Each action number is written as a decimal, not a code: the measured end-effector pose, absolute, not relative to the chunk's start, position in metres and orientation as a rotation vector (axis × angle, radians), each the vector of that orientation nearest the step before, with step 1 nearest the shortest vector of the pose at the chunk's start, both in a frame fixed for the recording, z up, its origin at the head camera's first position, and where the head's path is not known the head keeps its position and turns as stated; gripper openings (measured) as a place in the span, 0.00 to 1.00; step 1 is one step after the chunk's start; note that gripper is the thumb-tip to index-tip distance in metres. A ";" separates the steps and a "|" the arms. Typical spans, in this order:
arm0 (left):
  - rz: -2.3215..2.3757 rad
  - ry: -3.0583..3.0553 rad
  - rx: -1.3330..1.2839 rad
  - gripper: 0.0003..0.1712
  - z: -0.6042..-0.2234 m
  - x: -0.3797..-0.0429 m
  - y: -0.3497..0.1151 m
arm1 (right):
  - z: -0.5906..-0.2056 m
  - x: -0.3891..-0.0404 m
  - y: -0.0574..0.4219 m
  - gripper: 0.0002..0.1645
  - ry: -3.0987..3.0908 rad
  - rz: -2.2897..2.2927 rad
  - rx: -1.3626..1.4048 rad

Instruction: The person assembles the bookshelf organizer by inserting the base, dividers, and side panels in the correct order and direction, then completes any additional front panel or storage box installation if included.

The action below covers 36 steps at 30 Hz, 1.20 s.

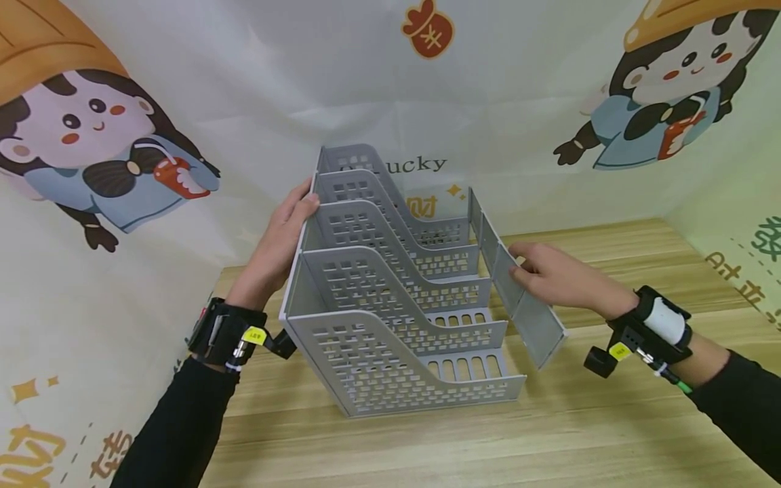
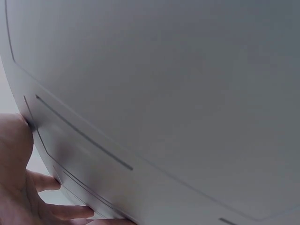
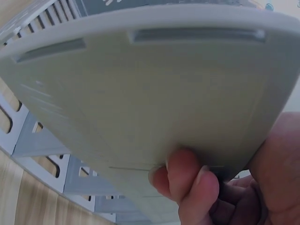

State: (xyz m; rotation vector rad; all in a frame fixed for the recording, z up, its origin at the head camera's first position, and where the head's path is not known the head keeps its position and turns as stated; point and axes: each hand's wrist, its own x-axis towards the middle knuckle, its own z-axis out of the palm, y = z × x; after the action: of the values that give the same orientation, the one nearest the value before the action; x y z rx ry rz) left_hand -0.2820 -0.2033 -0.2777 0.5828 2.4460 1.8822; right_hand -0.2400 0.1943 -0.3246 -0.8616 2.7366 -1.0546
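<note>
A grey plastic file organizer (image 1: pixel 390 298) with several perforated dividers stands on the wooden table. My left hand (image 1: pixel 281 234) rests against its tall solid side, near the upper far end. In the left wrist view the fingers (image 2: pixel 70 212) of that hand lie fairly straight against the plain grey surface. At the organizer's low, right-hand side, my right hand (image 1: pixel 549 274) pinches a long grey panel (image 1: pixel 539 332). This panel stands on edge and slants outward from the divider ends at its near end. Slots (image 3: pixel 199 35) along its end show in the right wrist view, with curled fingertips (image 3: pixel 183 171) on its face.
The wood-grain table (image 1: pixel 427 447) extends in front of the organizer and to its right. A pale cloth backdrop (image 1: pixel 274 81) with printed cartoon figures rises behind and at both sides. Black camera straps (image 1: pixel 226 332) sit on both wrists.
</note>
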 end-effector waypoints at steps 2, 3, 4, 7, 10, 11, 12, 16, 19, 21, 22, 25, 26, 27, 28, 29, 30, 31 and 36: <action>1.884 2.444 0.582 0.35 -0.278 -0.282 -0.203 | -0.323 -0.239 0.193 0.12 2.734 -1.055 -0.840; 1.883 2.446 0.581 0.36 -0.278 -0.282 -0.203 | -0.322 -0.239 0.192 0.12 2.736 -1.056 -0.828; 1.883 2.446 0.581 0.36 -0.278 -0.282 -0.203 | -0.321 -0.238 0.191 0.12 2.740 -1.055 -0.815; 1.884 2.443 0.585 0.36 -0.278 -0.282 -0.203 | -0.320 -0.237 0.189 0.12 2.740 -1.059 -0.794; 1.886 2.437 0.591 0.35 -0.277 -0.281 -0.203 | -0.320 -0.237 0.187 0.10 2.737 -1.061 -0.782; 1.888 2.434 0.591 0.35 -0.277 -0.281 -0.202 | -0.320 -0.237 0.186 0.10 2.735 -1.062 -0.778; 1.891 2.431 0.592 0.35 -0.277 -0.281 -0.202 | -0.320 -0.237 0.185 0.09 2.732 -1.062 -0.772; 1.888 2.445 0.587 0.35 -0.276 -0.280 -0.199 | -0.320 -0.236 0.183 0.09 2.720 -1.060 -0.765; 1.876 2.467 0.584 0.35 -0.276 -0.280 -0.198 | -0.320 -0.235 0.182 0.10 2.717 -1.059 -0.762; 1.868 2.475 0.586 0.35 -0.275 -0.280 -0.197 | -0.320 -0.235 0.182 0.10 2.720 -1.056 -0.756; 1.864 2.480 0.590 0.35 -0.275 -0.280 -0.197 | -0.320 -0.234 0.181 0.11 2.721 -1.056 -0.749; 1.860 2.479 0.610 0.35 -0.275 -0.280 -0.197 | -0.320 -0.234 0.181 0.12 2.722 -1.053 -0.737; 1.857 2.482 0.616 0.35 -0.275 -0.280 -0.197 | -0.320 -0.233 0.180 0.13 2.723 -1.052 -0.735; 1.855 2.485 0.620 0.35 -0.275 -0.280 -0.197 | -0.320 -0.233 0.180 0.13 2.724 -1.052 -0.731; 1.854 2.487 0.625 0.35 -0.275 -0.280 -0.197 | -0.320 -0.233 0.179 0.13 2.725 -1.050 -0.732; 1.852 2.489 0.629 0.35 -0.275 -0.280 -0.197 | -0.320 -0.233 0.179 0.13 2.727 -1.050 -0.733; 1.849 2.492 0.632 0.35 -0.275 -0.280 -0.197 | -0.320 -0.232 0.178 0.13 2.731 -1.047 -0.733; 1.845 2.496 0.633 0.35 -0.275 -0.280 -0.197 | -0.320 -0.232 0.178 0.13 2.734 -1.044 -0.732; 1.826 2.520 0.650 0.35 -0.275 -0.280 -0.197 | -0.320 -0.231 0.176 0.13 2.750 -1.031 -0.721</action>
State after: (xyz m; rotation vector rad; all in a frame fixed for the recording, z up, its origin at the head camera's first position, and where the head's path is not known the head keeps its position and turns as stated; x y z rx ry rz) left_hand -0.2800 -0.1967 -0.2754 0.6504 2.5198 1.8259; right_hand -0.2312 0.1758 -0.3204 -0.7209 2.7498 -1.0305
